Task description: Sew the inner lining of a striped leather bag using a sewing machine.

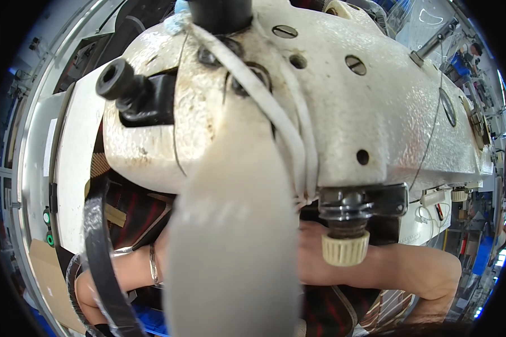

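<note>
A white sewing machine head [348,112] fills the upper middle. A long pale paddle-shaped part [233,236] hangs blurred in front of it and hides both hands. My left forearm [132,269], with a metal bracelet [153,264] at the wrist, reaches in from the lower left behind that part. My right forearm [388,267] comes in from the lower right, below a cream knurled knob [346,249]. Dark cloth with red stripes [135,210] lies under the machine around my arms. What my fingers touch or hold is hidden.
A black round knob [115,78] juts from the machine's left side. White cords [270,106] run down its front. A dark curved strap [101,247] hangs at the left, near a brown cardboard piece [53,286]. Striped light cloth [388,309] lies at the lower right.
</note>
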Tool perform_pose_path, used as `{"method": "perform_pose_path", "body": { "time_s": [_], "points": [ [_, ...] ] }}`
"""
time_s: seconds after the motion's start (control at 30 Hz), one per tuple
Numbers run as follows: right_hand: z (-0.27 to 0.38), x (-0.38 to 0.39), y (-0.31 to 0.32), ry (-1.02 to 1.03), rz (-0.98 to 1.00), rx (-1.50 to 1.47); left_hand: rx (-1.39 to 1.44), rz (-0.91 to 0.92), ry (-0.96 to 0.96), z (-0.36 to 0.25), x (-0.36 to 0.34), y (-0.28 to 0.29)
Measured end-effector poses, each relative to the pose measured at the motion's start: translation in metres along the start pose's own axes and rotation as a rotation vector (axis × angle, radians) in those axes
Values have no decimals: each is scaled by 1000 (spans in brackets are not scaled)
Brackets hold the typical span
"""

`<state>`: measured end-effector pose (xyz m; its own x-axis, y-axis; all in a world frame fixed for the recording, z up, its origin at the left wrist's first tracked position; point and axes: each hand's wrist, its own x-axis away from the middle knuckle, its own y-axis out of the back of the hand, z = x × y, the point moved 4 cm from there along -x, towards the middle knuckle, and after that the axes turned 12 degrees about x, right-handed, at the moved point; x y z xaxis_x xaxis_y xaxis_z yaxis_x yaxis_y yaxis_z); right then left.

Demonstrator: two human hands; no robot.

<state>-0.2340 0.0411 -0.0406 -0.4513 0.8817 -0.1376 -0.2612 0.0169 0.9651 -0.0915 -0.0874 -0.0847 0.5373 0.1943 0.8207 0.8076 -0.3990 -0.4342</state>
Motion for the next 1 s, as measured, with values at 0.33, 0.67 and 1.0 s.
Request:
{"method": "perform_pose_path", "body": {
  "time_s": [0.33, 0.67, 1.0],
  "points": [
    [21, 3, 9, -13, 182, 66, -1458, 246, -825, -15, 23, -45],
    [40, 9, 7, -32, 202, 61, -1600, 85, -740, -5, 16, -55],
    [-14, -21, 0, -90, -138, -22, -1189, 64, -477, 3, 18, -40]
  ]
}}
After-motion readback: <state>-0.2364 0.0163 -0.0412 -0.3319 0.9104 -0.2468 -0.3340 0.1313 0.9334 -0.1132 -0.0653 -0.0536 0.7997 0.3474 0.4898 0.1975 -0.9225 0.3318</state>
